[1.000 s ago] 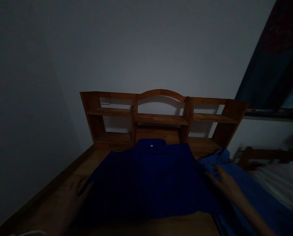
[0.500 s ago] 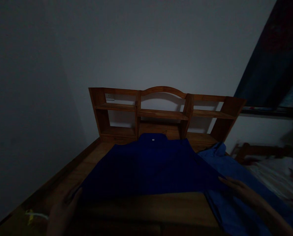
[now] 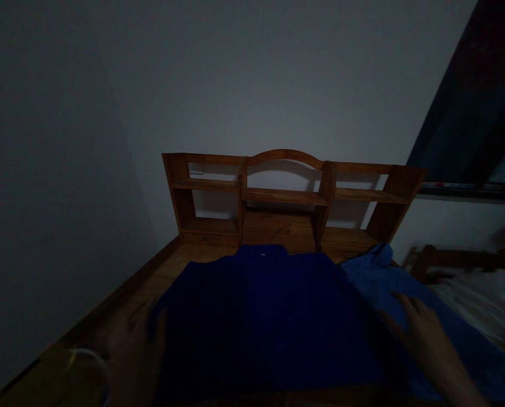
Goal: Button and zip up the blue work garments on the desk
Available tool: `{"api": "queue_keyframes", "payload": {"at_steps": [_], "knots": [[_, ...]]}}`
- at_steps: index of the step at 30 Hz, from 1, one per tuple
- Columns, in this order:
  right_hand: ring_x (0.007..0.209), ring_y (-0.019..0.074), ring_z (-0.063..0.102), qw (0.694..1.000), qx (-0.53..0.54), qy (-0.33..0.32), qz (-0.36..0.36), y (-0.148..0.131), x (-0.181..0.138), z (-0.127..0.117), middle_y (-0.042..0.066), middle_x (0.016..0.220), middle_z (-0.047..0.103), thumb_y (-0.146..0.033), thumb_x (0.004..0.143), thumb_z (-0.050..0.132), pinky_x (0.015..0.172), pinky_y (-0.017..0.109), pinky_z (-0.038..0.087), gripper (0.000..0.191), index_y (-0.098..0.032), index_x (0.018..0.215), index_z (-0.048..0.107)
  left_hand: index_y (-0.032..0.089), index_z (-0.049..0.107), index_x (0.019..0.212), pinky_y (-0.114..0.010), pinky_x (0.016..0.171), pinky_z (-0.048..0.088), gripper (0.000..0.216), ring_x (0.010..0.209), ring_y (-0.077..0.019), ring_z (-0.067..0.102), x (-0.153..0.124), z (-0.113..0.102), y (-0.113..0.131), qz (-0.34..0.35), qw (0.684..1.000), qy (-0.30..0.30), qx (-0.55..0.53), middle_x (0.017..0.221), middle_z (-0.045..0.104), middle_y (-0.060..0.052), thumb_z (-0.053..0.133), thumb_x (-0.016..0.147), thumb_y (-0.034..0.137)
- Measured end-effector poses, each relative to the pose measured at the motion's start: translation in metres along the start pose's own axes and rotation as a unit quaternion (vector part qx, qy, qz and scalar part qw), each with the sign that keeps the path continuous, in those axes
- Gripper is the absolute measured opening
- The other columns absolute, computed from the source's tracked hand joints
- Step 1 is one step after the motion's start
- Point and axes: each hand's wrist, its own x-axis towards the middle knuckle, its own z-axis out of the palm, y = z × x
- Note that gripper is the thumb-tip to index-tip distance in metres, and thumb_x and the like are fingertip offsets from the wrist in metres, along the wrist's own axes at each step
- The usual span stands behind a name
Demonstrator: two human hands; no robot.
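Note:
A dark blue collared shirt [image 3: 260, 316] lies spread over the wooden desk, its collar toward the shelf and a small pale label inside the collar. My left hand [image 3: 136, 353], somewhat blurred, is at the shirt's left edge with thumb and fingers apart. A white band or cord [image 3: 89, 353] shows beside that wrist. On the other side, my right hand [image 3: 422, 333] is over the shirt's right edge, fingers spread. Whether either hand touches the cloth is hard to make out in the dim light.
Behind the shirt stands a wooden shelf unit [image 3: 284, 196] on the desk [image 3: 163, 271], against a pale wall. A lighter blue cloth [image 3: 371, 271] lies at the right. Beyond it are whitish bedding [image 3: 481, 299] and a dark curtain [image 3: 468, 113].
The shirt has slid toward me, away from the shelf, and its near edge sits lower. Both hands have shifted inward, and the right hand's fingers have lifted and spread.

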Motion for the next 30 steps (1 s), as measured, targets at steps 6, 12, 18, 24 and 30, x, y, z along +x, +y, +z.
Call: {"api": "queue_keyframes", "payload": {"at_steps": [6,12,18,24,30], "knots": [[0.134,0.0230,0.024,0.968,0.072,-0.107,-0.216,-0.159,0.059,0.049,0.005,0.146,0.027,-0.053,0.090,0.033,0.108,0.042,0.025,0.056,-0.027,0.139,0.031,0.026,0.044,0.131,-0.047,0.109,0.023,0.050,0.135,-0.0265,0.024,0.023,0.144,0.112,0.327,0.915,-0.192,0.140,0.143,0.035,-0.005,0.031,0.090,0.051],[0.138,0.0229,0.012,0.946,-0.029,-0.294,-0.133,-0.120,0.082,0.147,0.004,0.149,0.021,-0.060,0.089,0.020,0.111,0.045,0.007,0.062,-0.028,0.142,0.026,0.030,0.033,0.138,-0.051,0.109,0.014,0.049,0.136,-0.0252,0.020,0.072,0.194,0.017,0.308,0.871,-0.284,0.259,0.147,0.028,-0.004,0.026,0.092,0.046],[0.138,0.0199,0.010,0.962,-0.064,-0.241,-0.115,-0.083,0.085,0.175,0.003,0.149,0.020,-0.061,0.090,0.015,0.111,0.042,0.000,0.063,-0.028,0.143,0.022,0.032,0.038,0.135,-0.053,0.109,0.008,0.044,0.137,-0.0244,0.018,0.115,0.159,-0.060,0.311,0.861,-0.252,0.313,0.147,0.027,-0.001,0.029,0.092,0.033],[0.138,0.0197,0.011,0.971,-0.084,-0.210,-0.083,-0.084,0.084,0.179,0.004,0.148,0.022,-0.060,0.090,0.011,0.110,0.044,-0.003,0.063,-0.027,0.143,0.022,0.029,0.042,0.133,-0.053,0.108,0.006,0.049,0.137,-0.0255,0.015,0.127,0.147,-0.094,0.307,0.843,-0.248,0.365,0.148,0.024,-0.001,0.034,0.086,0.014],[0.136,0.0252,0.015,0.975,-0.110,-0.194,-0.014,-0.099,0.077,0.172,0.003,0.146,0.028,-0.057,0.091,0.016,0.109,0.047,0.003,0.061,-0.025,0.142,0.027,0.030,0.045,0.130,-0.051,0.109,0.008,0.045,0.136,-0.0242,0.019,0.123,0.145,-0.080,0.261,0.862,-0.253,0.354,0.146,0.030,-0.001,0.036,0.087,0.020]]}}
